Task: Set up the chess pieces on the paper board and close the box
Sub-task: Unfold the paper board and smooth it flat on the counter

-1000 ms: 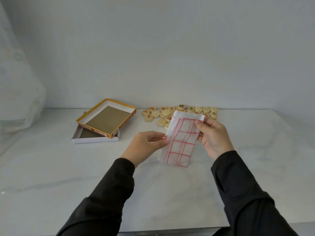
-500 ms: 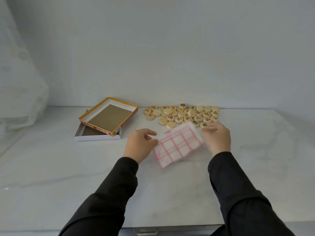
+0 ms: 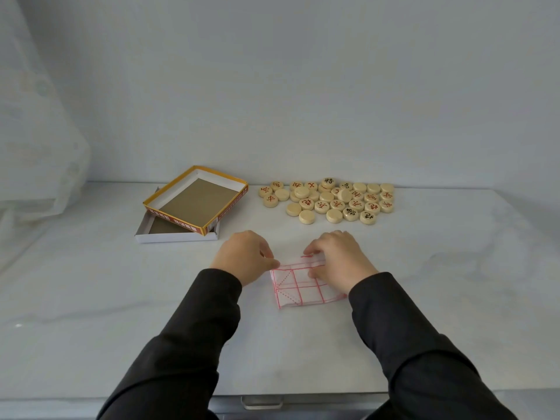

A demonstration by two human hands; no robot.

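Head view: folded board [image 3: 303,287] lying flat, long axis 9-to-3; left hand [image 3: 245,257] pinching its 9 edge, right hand [image 3: 341,263] its 12 edge; pieces [image 3: 327,201] sitting at 12, box [image 3: 194,201] at 10, bare table [image 3: 454,298] at 3 and 6.

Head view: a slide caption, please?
Left hand and right hand grip the folded paper board on the table; chess pieces and open box lie beyond.

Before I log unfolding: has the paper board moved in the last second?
Yes. The paper board, held by left hand and right hand, dropped from in front of the chess pieces onto the table, nearer the person.
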